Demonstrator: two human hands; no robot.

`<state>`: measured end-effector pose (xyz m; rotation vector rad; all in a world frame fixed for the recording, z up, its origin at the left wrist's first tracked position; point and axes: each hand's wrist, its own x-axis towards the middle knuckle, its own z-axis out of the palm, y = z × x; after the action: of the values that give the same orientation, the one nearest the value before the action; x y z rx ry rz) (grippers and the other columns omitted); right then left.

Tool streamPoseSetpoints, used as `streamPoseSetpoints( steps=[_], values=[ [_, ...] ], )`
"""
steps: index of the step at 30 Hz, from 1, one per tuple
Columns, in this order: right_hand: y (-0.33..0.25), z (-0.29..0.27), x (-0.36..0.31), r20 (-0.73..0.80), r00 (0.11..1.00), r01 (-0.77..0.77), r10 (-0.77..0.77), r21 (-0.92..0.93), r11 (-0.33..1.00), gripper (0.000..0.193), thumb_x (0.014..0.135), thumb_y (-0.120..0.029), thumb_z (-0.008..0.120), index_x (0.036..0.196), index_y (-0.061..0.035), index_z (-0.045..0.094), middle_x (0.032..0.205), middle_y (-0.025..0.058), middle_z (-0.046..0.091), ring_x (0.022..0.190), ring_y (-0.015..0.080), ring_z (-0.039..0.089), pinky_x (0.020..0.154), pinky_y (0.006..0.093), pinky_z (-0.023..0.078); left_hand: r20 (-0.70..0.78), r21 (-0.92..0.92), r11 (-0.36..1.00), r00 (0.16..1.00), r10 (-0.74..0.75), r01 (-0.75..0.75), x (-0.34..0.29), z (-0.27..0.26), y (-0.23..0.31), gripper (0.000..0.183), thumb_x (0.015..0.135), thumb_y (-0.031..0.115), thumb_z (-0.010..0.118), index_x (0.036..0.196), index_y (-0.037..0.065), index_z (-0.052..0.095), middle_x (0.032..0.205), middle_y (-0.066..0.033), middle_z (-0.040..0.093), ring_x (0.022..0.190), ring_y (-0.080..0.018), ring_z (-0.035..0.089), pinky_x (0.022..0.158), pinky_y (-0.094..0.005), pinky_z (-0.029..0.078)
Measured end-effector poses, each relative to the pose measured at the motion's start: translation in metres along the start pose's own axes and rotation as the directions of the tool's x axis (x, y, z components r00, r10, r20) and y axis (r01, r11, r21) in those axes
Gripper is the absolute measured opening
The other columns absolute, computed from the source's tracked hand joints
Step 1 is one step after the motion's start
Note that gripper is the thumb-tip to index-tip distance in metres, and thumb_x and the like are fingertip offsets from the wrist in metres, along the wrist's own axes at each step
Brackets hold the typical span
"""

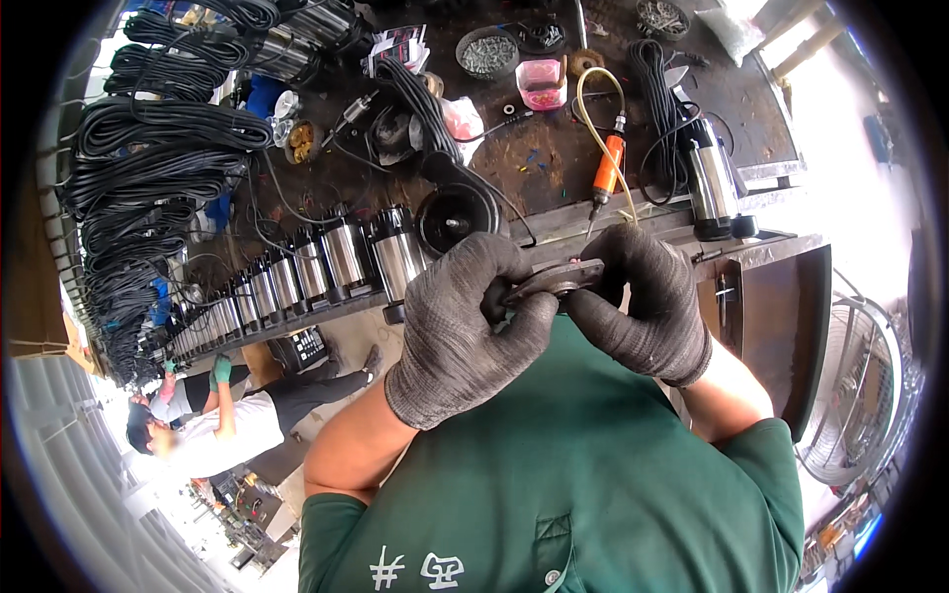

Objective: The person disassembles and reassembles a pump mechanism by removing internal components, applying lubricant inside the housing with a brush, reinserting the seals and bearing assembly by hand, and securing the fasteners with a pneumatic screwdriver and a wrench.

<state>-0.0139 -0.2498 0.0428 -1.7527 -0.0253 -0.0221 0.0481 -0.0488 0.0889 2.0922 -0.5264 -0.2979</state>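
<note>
Both my hands wear dark grey knit gloves and meet in front of my chest. My left hand (465, 331) pinches one side of a dark, flat, round part (554, 281) between thumb and fingers. On its other side my right hand (647, 306) grips it the same way. The part is tilted, and the fingers hide some of its rim. Just beyond my left hand, a round black open-ended housing (457, 215) lies at the bench edge. An orange power screwdriver (609, 166) with a yellow coiled hose rests beyond my right hand, its tip pointing toward me.
Steel cylinders with black ends (346, 255) line the bench edge to the left; another cylinder (708, 173) stands at right. Bundled black cables (163, 138) are piled far left. A bowl of screws (487, 52) and a pink container (542, 85) sit farther back. A co-worker (227, 435) is at lower left.
</note>
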Motion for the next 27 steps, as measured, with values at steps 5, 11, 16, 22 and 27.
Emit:
streamPoseSetpoints(
  steps=[5,11,16,22,27],
  values=[
    [-0.001,0.002,0.0,-0.001,1.0,-0.01,0.01,-0.003,1.0,0.024,0.082,-0.014,0.082,0.09,-0.005,0.062,0.068,0.0056,0.059,0.056,0.0153,0.056,0.053,0.0327,0.045,0.051,0.184,0.967,0.984,0.171,-0.178,0.003,-0.002,-0.003,0.023,0.072,0.004,0.076,0.089,0.005,0.06,0.075,-0.0053,0.058,0.06,-0.0144,0.055,0.055,-0.0302,0.046],
    [0.004,0.012,0.001,-0.053,0.991,0.114,-0.124,-0.163,0.98,0.024,0.077,-0.014,0.084,0.083,-0.0063,0.061,0.064,0.008,0.057,0.053,0.0203,0.057,0.051,0.0333,0.044,0.025,0.198,0.936,0.956,0.292,-0.291,0.002,0.003,-0.012,0.021,0.07,0.002,0.073,0.085,0.005,0.059,0.075,-0.0097,0.059,0.057,-0.0262,0.059,0.053,-0.0352,0.048],
    [0.004,0.02,0.0,-0.119,0.977,0.155,-0.178,-0.179,0.972,0.027,0.076,-0.013,0.083,0.078,-0.0064,0.057,0.062,0.0082,0.054,0.052,0.0181,0.053,0.05,0.0333,0.043,-0.052,0.22,0.916,0.933,0.355,-0.336,0.004,0.006,-0.015,0.02,0.07,0.007,0.075,0.081,0.008,0.059,0.071,-0.0095,0.053,0.058,-0.0321,0.056,0.052,-0.0417,0.045],
    [0.02,0.042,0.002,-0.134,0.991,-0.02,0.022,0.017,1.0,0.031,0.079,-0.012,0.083,0.076,-0.0059,0.052,0.063,0.0011,0.05,0.06,0.0075,0.044,0.051,0.0292,0.041,-0.049,0.254,0.895,0.919,0.39,-0.366,0.003,0.005,-0.039,0.014,0.076,0.009,0.073,0.085,0.007,0.063,0.07,-0.009,0.056,0.058,-0.0309,0.057,0.052,-0.0402,0.047],
    [0.019,0.055,0.023,-0.091,0.961,-0.217,0.261,0.336,0.917,0.027,0.088,-0.01,0.082,0.106,0.0005,0.066,0.076,-0.0017,0.056,0.07,0.0048,0.05,0.06,0.0236,0.043,-0.001,-0.092,0.995,0.999,-0.042,0.041,0.001,-0.011,-0.064,0.011,0.089,0.01,0.069,0.087,0.003,0.061,0.071,-0.009,0.062,0.06,-0.017,0.058,0.058,-0.0328,0.048]
  ],
)
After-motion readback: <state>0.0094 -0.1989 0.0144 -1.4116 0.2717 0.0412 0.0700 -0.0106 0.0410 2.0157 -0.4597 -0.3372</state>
